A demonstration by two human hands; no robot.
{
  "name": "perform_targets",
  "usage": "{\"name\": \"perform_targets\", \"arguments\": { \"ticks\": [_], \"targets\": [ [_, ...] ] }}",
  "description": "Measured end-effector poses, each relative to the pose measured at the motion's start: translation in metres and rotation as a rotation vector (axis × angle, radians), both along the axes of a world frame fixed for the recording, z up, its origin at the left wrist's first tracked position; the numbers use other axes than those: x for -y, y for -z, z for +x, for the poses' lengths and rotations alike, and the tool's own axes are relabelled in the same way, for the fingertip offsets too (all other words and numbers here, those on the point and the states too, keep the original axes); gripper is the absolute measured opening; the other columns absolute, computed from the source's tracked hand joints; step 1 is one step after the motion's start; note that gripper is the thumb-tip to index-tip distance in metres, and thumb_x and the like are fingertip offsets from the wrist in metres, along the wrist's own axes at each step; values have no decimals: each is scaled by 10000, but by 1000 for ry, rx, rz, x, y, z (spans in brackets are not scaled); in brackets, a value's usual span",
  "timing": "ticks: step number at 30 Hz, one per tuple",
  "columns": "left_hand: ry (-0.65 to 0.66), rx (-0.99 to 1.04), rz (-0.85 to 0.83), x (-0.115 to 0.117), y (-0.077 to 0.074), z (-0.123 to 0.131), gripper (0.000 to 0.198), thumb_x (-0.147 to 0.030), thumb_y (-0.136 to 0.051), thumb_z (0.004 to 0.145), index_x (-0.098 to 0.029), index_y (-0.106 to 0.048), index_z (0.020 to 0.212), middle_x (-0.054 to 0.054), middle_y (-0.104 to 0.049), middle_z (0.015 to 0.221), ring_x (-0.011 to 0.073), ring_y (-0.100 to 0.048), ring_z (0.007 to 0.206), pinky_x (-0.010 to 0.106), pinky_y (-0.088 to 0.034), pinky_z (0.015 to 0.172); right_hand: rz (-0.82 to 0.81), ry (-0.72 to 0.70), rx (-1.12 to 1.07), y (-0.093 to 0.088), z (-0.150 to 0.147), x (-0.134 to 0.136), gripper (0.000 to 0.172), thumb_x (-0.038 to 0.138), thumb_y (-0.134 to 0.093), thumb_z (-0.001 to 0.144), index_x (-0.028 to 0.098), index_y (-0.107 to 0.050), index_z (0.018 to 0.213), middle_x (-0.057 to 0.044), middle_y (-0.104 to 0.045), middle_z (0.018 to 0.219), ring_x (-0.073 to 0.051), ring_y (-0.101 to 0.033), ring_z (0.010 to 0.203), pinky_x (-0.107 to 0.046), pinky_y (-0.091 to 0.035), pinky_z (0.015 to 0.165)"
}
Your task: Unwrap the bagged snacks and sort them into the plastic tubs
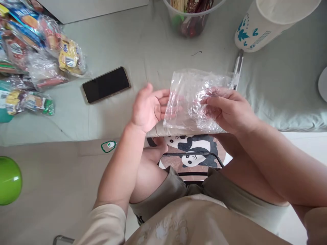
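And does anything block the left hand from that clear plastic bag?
Nothing visible: the left fingers show through the clear plastic bag, inside or behind it, I can't tell. The rectangular black phone lies aside.

Soft, fairly even light fills the frame; shadows are faint and soft-edged. The clear plastic bag (195,105) throws sharp white glints at centre right, and the green object (9,182) at the left edge carries a small bright highlight. The bench (122,44) has a pale sheen at right, dimming toward the upper right, where wide-angle stretch leans the cup (263,30) outward. Print on the packets (33,44) at upper left looks smeared.
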State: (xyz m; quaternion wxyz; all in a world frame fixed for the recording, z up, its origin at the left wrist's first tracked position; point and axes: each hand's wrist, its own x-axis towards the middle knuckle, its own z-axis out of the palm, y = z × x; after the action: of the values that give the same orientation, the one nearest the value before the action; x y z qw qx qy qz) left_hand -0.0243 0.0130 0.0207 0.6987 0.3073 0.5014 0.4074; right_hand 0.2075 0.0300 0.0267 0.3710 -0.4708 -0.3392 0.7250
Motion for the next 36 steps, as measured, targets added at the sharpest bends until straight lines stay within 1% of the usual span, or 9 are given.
{"name": "perform_targets", "arguments": {
  "ticks": [2,6,8,13,18,23,29,32,36],
  "targets": [
    [96,-61,-42,1,0,1,386,-518,-741,801,-167,-703,957,70,-789,862,232,-790,772,305,-631,642,-20,-11,44,1,1,0,98,116,-774,738,202,-732,756,21,-681,686,-59,-610,527,-177,-503,482],
    [-23,-155,56,1,5,10,188,-323,-771,822,-189,-694,929,14,-780,772,180,-786,725,244,-621,614,18,-3,70,6,6,2,274,219,-771,812,231,-756,1085,5,-747,794,-113,-684,616,-229,-556,545],
    [-57,-168,130,0,9,11,172,-332,-767,852,-200,-691,933,7,-768,733,183,-782,688,230,-593,551,68,-50,108,8,9,2,324,262,-780,835,245,-739,1156,12,-733,753,-130,-677,608,-243,-527,518],
    [-40,-223,270,-3,15,5,244,-403,-802,847,-198,-705,935,-18,-702,575,132,-641,419,211,-479,402,205,-65,242,13,17,1,179,295,-750,887,257,-766,1062,37,-625,586,-112,-560,496,-253,-420,459],
    [-9,-223,311,-2,12,3,287,-422,-838,799,-200,-721,936,-31,-681,527,121,-598,374,220,-467,382,227,-149,225,9,18,2,296,315,-745,877,269,-744,1169,59,-566,560,-100,-478,478,-263,-355,464],
    [-24,-167,341,0,11,5,328,-481,-856,781,-231,-734,954,-49,-655,518,108,-546,347,221,-426,352,282,-45,138,6,10,2,155,358,-760,841,266,-724,961,71,-483,536,-89,-347,463,-273,-282,470],
    [-85,-11,352,2,6,3,173,-385,-823,784,-238,-732,791,-47,-598,571,84,-515,407,209,-416,360,256,-48,-3,2,9,-2,140,338,-785,772,260,-677,730,16,-601,631,-106,-468,499,-289,-345,499],
    [-91,-60,302,0,6,1,245,-443,-693,860,-219,-689,761,-3,-618,642,115,-582,507,232,-475,434,277,-41,18,1,12,-2,58,308,-746,718,258,-739,689,-23,-645,648,-123,-501,522,-306,-321,503],
    [-110,-79,245,-4,9,2,306,-486,-636,880,-207,-659,757,23,-636,734,115,-574,557,232,-468,466,276,-120,133,4,12,1,328,523,-638,852,258,-775,716,-76,-714,746,-218,-608,684,-373,-451,607]
  ]
}}
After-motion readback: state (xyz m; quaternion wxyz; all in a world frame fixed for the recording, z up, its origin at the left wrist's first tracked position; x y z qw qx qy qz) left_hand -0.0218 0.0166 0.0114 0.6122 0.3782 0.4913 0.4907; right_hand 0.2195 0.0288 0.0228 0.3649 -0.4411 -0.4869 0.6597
